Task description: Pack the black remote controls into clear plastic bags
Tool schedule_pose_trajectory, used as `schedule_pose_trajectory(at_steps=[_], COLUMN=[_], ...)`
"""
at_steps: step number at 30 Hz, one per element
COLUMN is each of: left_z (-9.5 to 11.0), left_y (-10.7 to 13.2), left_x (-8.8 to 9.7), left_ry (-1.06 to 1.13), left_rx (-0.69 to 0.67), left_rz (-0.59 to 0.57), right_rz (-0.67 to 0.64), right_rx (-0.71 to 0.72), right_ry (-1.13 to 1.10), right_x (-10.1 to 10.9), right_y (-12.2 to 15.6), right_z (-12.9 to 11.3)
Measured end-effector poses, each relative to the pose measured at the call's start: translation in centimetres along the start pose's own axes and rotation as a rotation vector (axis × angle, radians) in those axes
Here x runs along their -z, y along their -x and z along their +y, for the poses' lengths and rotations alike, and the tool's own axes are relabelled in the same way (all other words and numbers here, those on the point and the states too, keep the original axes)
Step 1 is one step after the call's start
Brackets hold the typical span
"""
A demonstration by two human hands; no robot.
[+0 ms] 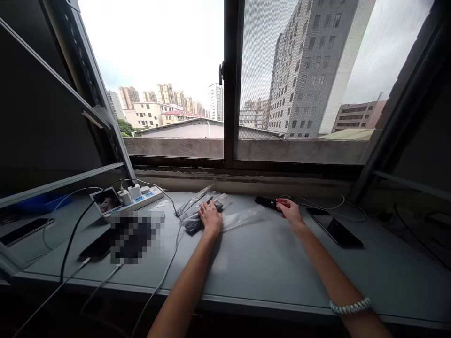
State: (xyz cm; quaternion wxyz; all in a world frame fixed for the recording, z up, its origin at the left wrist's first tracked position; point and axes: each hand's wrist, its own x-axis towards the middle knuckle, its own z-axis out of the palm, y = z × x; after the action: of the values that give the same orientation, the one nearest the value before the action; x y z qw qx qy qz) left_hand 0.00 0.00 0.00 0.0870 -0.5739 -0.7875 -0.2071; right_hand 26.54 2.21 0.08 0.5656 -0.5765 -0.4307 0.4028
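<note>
My left hand [210, 217] lies with its fingers spread on dark items in a crumpled clear plastic bag [195, 211] near the back of the desk. A loose flap of the clear plastic [244, 217] stretches to the right of that hand. My right hand [291, 212] has its fingers closed on the right end of a slim black remote control [265, 202], which lies along the back of the desk. Its exact grip is partly hidden behind the fingers.
A black phone [334, 227] lies right of my right arm, near a thin white cable [347, 209]. At the left stand a power strip [141, 199] with chargers and a small photo [105, 201]. Phones with cables lie below, partly blurred. The grey desk [253, 267] meets the window wall.
</note>
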Motion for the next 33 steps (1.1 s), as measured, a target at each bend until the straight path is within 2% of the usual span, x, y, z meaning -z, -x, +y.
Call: schedule_pose_trajectory(at_steps=[2,5,8,11,14,18,20,23,28,33], left_z=[0.0,0.1,0.5,1.0,1.6,2.3,2.5,2.3,1.0,0.2], left_y=[-0.1,-0.2,-0.1,0.3,0.7,1.5,1.7,1.4,-0.1,-0.8], left_x=[0.0,0.0,0.3,0.9,1.6,1.9,1.6,1.1,0.1,-0.2], left_ry=[0.005,0.037,0.092,0.161,0.233,0.239,0.203,0.168,0.089,0.044], left_rx=[0.006,-0.028,-0.098,-0.206,-0.331,-0.482,-0.508,-0.446,-0.235,-0.138], left_rz=[-0.013,-0.035,-0.011,0.067,0.139,0.098,0.053,0.019,-0.008,-0.07], right_rz=[0.069,0.201,0.205,0.143,0.137,0.135,0.124,0.091,0.064,0.01], right_rx=[0.077,0.186,0.183,0.164,0.175,0.194,0.188,0.186,0.21,0.225], right_ry=[0.136,0.542,0.855,0.918,0.916,0.899,0.896,0.902,0.898,0.872], right_x=[0.8,2.0,2.7,3.0,3.0,2.7,2.5,2.4,2.3,2.1], right_y=[-0.6,-1.4,-1.9,-2.2,-2.2,-2.0,-1.9,-1.8,-1.9,-1.7], right_z=[0.4,1.3,2.2,2.8,3.0,3.1,3.0,3.0,3.1,2.7])
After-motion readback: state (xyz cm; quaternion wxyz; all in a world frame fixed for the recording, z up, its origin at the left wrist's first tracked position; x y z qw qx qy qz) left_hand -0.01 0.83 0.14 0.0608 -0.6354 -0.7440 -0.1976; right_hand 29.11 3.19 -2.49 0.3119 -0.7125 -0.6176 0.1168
